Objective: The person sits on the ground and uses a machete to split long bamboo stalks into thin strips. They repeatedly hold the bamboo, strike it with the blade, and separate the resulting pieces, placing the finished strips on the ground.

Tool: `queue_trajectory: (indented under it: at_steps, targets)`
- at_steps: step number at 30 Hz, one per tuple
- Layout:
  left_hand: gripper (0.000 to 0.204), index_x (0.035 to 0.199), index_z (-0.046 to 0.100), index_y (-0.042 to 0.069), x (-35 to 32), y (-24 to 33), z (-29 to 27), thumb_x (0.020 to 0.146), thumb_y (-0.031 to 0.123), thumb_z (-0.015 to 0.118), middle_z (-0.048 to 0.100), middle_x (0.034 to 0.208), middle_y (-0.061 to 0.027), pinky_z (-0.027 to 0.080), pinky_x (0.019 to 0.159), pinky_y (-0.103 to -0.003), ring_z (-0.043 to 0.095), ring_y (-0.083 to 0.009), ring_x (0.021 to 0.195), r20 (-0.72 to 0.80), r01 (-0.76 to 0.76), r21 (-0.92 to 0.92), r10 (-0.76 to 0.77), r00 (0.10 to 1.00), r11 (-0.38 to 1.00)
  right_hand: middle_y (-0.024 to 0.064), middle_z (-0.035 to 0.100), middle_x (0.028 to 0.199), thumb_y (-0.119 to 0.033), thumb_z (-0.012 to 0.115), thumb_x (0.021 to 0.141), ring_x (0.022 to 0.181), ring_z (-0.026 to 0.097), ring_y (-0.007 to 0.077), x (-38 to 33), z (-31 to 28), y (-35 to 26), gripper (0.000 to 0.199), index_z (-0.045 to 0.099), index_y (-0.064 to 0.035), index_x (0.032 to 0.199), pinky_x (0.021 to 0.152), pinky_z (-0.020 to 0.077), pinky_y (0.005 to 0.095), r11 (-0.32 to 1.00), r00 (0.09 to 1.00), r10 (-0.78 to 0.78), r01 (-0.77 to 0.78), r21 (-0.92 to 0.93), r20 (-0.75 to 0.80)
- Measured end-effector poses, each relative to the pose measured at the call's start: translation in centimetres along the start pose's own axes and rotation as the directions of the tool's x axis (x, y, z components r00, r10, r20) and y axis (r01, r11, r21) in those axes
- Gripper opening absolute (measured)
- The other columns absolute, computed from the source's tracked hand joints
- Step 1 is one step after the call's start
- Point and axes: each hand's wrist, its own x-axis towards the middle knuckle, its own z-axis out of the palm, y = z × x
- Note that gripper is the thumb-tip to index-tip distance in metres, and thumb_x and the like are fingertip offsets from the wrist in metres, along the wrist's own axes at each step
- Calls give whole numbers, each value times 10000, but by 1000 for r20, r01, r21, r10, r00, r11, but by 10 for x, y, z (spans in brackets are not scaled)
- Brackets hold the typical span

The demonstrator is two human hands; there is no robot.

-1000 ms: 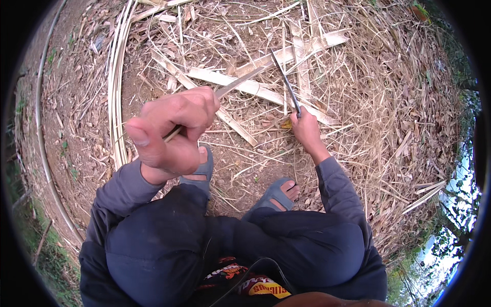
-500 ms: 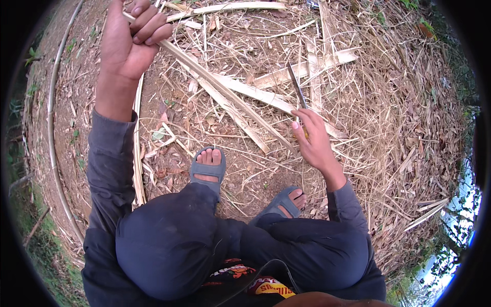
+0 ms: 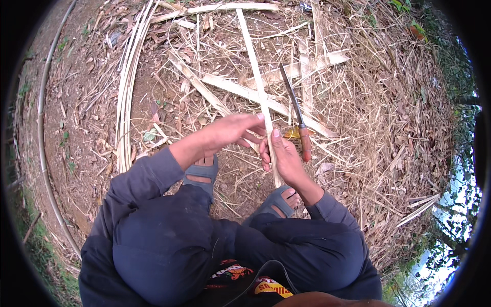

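**Both hands meet at centre**

Left hand (image 3: 230,132) reaches in from lower left, forearm bare, fingers stretched toward right hand, thumb and fingertips pinched. Right hand (image 3: 284,156) comes up from lower right, fingers curled shut in a grip, wrist bent. Hands touching or nearly so. Both sleeves dark.
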Motion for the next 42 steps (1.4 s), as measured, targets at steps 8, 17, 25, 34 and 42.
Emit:
queue_trajectory:
  at_steps: [8,17,25,34,42]
  targets:
    - [353,1160,576,66,2,-28,7,1097,376,419,622,966,-26,530,946,-374,652,-162,983,-68,13,-115,-21,997,993,72,583,642,-497,374,1079,563,559,167,0,-4,10,621,680,-6,852,569,469,323,909,993,-81,36,-415,-91]
    - [331,1210,483,57,-10,-17,-7,1131,296,269,405,738,34,288,397,-167,322,-28,515,-38,63,-468,-92,995,881,222,616,1069,-264,695,904,973,584,382,16,-109,43,395,566,-25,1191,811,503,497,164,760,-572,-265,-950,-310]
    - [320,1242,489,30,-11,-18,-8,1082,250,322,414,741,34,284,382,-173,331,-33,503,44,85,-544,-72,996,835,208,658,913,-230,663,893,814,662,378,22,-123,54,384,561,35,1152,740,542,467,521,873,-268,-225,-823,-408]
    - [352,1359,443,68,-27,0,-15,1116,274,294,476,761,1,252,355,-178,334,-26,450,49,62,-373,-47,998,926,19,601,723,-250,650,984,588,562,91,-16,-76,18,270,602,0,1072,526,455,277,870,681,-360,-3,-494,-638]
    - [273,1242,437,-19,-58,40,10,1076,188,374,436,730,-13,258,303,-210,323,-49,387,-4,141,-333,-151,989,932,105,679,809,-292,810,868,613,671,204,-42,-22,-4,410,632,-21,1120,532,521,310,335,675,-736,301,-893,-49]
